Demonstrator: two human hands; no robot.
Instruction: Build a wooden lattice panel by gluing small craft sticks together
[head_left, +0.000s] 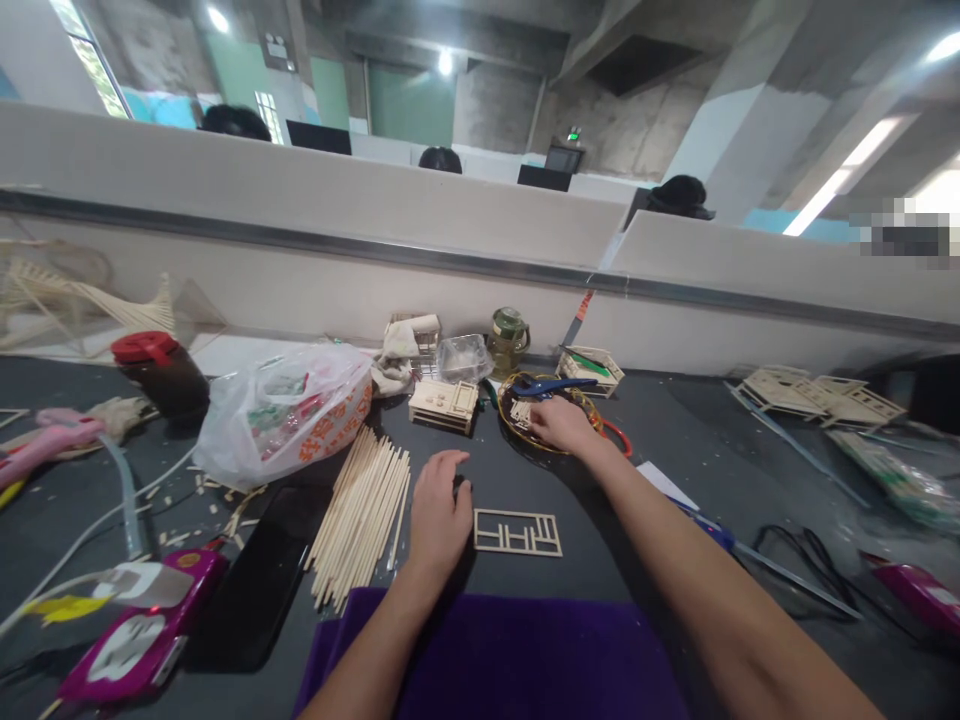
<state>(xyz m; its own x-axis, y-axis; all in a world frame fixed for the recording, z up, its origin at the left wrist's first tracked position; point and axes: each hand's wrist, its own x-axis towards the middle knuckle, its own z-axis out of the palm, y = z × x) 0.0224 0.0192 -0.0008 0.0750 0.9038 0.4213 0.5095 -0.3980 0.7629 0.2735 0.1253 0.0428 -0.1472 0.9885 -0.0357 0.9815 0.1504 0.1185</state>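
Note:
My right hand [559, 424] reaches into a round tray [545, 443] of short wooden stick pieces [520, 411]. Its fingertips are bent down and drawn together among them; whatever they pinch, if anything, is hidden. Blue-handled pliers [556, 385] lie across the tray's far side. My left hand [442, 510] rests on the desk with fingers loosely curved and apart, holding nothing. Just right of it lies a flat rectangular wooden frame [517, 532] with several inner bars. To its left is a pile of long thin wooden sticks [364, 515].
A small wooden model [444, 404] and a green jar [509, 340] stand behind. On the left are a plastic bag [289, 410], a bottle [161, 375], a black phone [259, 580] and a pink glue gun [56, 440]. A blue glue gun [705, 527] lies right. Purple cloth [525, 650] covers the front.

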